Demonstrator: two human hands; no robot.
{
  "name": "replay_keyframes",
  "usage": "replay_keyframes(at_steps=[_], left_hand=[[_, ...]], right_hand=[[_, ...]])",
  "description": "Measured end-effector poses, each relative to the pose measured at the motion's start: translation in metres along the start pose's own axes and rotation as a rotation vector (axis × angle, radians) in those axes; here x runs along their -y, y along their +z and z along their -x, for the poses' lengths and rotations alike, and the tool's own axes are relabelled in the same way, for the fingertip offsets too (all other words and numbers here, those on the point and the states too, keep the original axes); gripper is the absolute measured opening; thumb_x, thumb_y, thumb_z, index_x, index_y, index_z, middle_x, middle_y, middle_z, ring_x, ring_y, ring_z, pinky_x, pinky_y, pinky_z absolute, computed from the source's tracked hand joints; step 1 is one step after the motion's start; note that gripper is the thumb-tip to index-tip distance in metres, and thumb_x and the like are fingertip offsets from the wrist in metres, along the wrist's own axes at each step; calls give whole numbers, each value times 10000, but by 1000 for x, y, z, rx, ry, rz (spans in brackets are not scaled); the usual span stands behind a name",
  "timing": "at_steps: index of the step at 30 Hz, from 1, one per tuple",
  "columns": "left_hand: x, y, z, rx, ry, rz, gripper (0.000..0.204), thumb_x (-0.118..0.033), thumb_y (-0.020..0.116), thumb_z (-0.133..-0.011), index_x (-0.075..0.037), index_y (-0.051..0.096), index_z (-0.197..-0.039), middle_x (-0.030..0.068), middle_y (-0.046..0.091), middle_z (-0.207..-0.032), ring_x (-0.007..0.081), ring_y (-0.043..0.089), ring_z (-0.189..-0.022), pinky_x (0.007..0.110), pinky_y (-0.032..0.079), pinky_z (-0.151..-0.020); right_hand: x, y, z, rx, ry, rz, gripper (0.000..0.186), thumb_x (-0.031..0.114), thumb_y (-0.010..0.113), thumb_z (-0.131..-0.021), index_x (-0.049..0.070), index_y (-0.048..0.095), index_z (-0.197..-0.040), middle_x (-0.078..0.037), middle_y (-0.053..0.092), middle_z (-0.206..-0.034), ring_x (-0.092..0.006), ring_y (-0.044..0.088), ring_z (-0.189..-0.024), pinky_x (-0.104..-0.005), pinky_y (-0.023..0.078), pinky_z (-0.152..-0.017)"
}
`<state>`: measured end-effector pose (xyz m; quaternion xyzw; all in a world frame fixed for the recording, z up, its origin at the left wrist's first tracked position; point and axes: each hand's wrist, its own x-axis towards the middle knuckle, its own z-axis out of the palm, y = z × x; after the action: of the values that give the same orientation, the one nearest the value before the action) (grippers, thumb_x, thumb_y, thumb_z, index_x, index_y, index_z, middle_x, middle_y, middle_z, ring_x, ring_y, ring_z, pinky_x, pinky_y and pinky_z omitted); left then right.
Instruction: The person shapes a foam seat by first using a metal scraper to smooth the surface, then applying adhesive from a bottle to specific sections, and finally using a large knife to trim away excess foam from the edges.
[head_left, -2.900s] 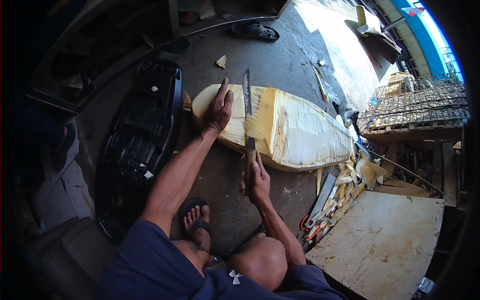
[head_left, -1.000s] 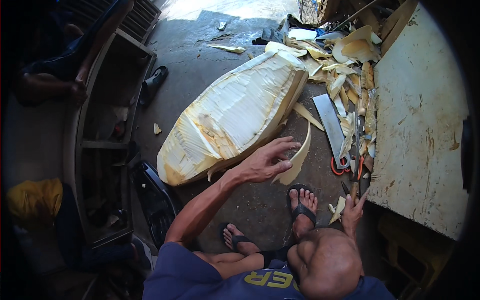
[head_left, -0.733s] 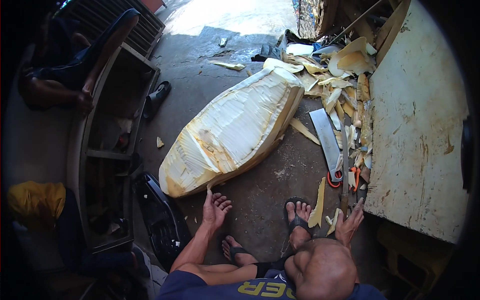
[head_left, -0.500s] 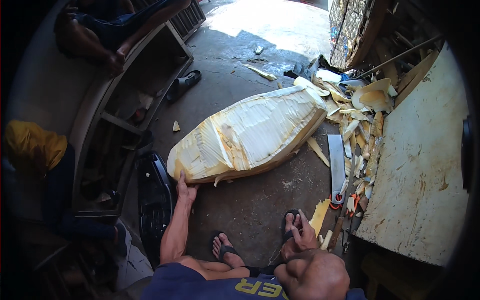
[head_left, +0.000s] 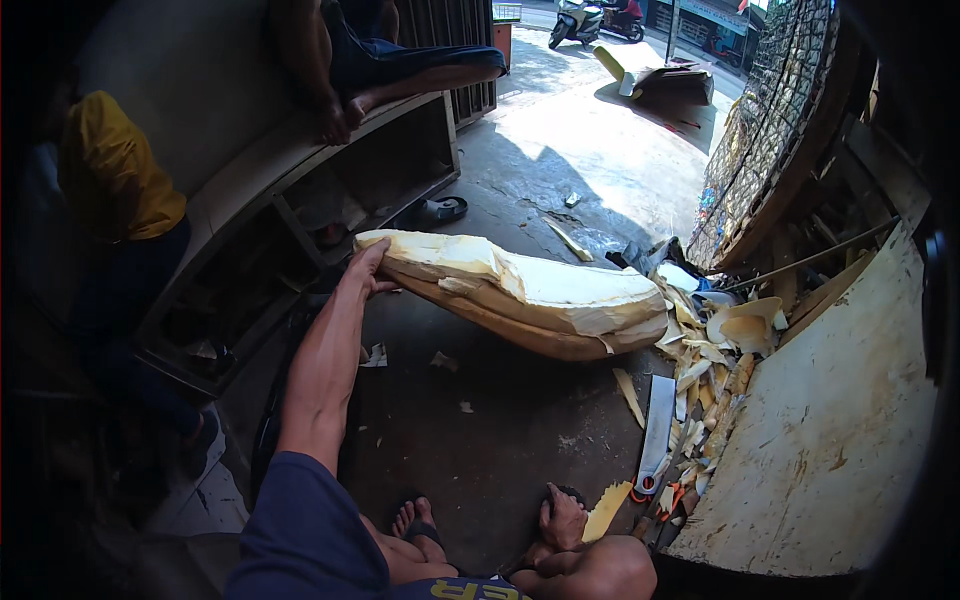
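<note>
A long foam pad (head_left: pixel 570 291), its top pale and freshly cut and its sides tan, is tilted up at its left end. My left hand (head_left: pixel 369 267) grips that raised end, thumb on top and fingers underneath. The far right end rests low beside the scraps. My right hand (head_left: pixel 563 520) hangs by my right foot, fingers loosely apart with nothing seen in them. Near it lie a flat yellow foam piece (head_left: pixel 606 512) and a wide flat metal blade (head_left: pixel 656 428) with an orange-red end.
Foam scraps (head_left: pixel 708 350) pile up on the right beside a worn pale board (head_left: pixel 810 420). At the left runs a low open cabinet (head_left: pixel 300 210), where a person in yellow (head_left: pixel 120 170) and another person's bare leg (head_left: pixel 430 85) show. A sandal (head_left: pixel 444 209) lies beyond the pad.
My left hand has lifted the near end of the foam pad and tipped it, so its side now faces me. The view has swung upward, showing motorbikes outside.
</note>
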<state>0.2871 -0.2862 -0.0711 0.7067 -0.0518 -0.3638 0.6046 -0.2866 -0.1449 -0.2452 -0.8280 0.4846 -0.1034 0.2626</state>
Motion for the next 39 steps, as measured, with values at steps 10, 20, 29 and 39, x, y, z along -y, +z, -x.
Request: replay_keyframes(at_steps=[10, 20, 29, 39], left_hand=[[-16, -9, -23, 41, -122, 310, 594, -520, 583, -995, -128, 475, -1429, 219, 505, -1437, 426, 565, -1287, 692, 541, -935], [-19, 2, 12, 24, -62, 217, 603, -524, 556, -996, -98, 502, -1418, 211, 449, -1485, 428, 502, -1345, 667, 507, -1005], [-9, 8, 62, 125, 54, 342, 590, -516, 526, -1031, -93, 481, -1440, 175, 436, -1529, 355, 437, -1418, 630, 490, -1056], [35, -19, 80, 203, -30, 532, 794, -623, 483, -968, -50, 397, -1511, 199, 435, -1523, 358, 464, -1392, 582, 502, -1060]], right_hand=[[-10, 11, -2, 91, 93, -12, 470, 246, 619, -894, 144, 604, -1352, -95, 698, -1161, -324, 650, -1081, -587, 479, -915], [-22, 23, 1, 30, 77, -62, 478, 218, 641, -886, 160, 586, -1357, -80, 693, -1173, -323, 654, -1095, -646, 466, -898], [-20, -13, 22, 50, 213, -355, 443, 193, 656, -883, 94, 587, -1310, -152, 683, -1138, -342, 644, -1082, -564, 498, -910], [119, -201, 44, 201, -5, -199, 283, 190, 712, -824, 102, 657, -1087, -136, 704, -1003, -334, 665, -914, -501, 526, -800]])
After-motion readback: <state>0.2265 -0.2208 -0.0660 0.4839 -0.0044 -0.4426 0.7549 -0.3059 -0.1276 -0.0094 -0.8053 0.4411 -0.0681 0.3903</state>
